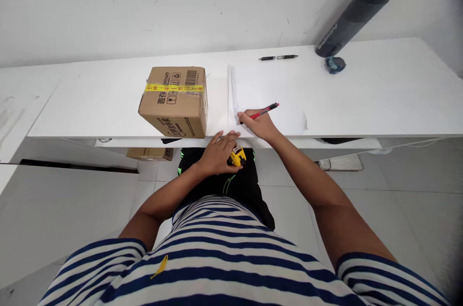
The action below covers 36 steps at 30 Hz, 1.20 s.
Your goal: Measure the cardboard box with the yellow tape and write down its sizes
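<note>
My right hand [261, 124] is closed round a red and black pen [265, 110], its tip down near the left side of a white sheet of paper [278, 96]. The part of the sheet by its left edge looks greyish and patterned. My left hand [219, 153] is at the desk's front edge, holding a yellow and black tape measure [238, 156] over my lap, with its fingers reaching the edge. To the left of the paper stands a closed cardboard box [173, 99] with yellow tape across its top.
A black pen [278, 57] lies behind the paper on the white desk [379, 99]. Farther right a tall dark cylinder [365, 7] leans at the wall, beside a small dark blue roll-like object [335, 65]. Another carton [150, 153] shows under the desk.
</note>
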Available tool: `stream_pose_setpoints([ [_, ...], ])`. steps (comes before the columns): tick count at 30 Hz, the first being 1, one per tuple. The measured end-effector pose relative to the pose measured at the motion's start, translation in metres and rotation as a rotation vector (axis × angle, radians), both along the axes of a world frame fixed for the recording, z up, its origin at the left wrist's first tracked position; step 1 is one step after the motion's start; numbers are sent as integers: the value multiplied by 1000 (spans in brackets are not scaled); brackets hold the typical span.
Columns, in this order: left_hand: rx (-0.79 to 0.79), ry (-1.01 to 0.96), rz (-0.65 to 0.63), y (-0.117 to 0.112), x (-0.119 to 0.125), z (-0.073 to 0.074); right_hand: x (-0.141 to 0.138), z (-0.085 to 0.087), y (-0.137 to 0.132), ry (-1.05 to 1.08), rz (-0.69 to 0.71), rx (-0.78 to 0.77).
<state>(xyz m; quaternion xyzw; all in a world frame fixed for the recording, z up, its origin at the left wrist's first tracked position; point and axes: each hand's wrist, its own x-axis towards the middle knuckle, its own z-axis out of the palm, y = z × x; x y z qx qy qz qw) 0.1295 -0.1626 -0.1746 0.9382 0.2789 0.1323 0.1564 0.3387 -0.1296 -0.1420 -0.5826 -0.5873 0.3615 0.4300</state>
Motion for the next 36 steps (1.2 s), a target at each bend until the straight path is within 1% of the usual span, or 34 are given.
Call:
stream_pose_setpoints([
  [9, 21, 1, 1, 0, 0, -2, -1, -2, -1, 12, -53, 42],
  [14, 17, 1, 6, -1, 1, -3, -1, -1, -1, 11, -7, 32],
  [19, 5, -7, 2, -1, 1, -3, -1, -4, -2, -4, -30, 48],
  [23, 18, -11, 5, -1, 1, -4, 0, -7, -2, -15, -78, 78],
  [28, 37, -13, 0, -1, 1, -5, 1, -5, -2, -25, -30, 51],
  [36, 54, -19, -8, 0, 1, -8, 0, -7, -2, -31, -48, 88],
])
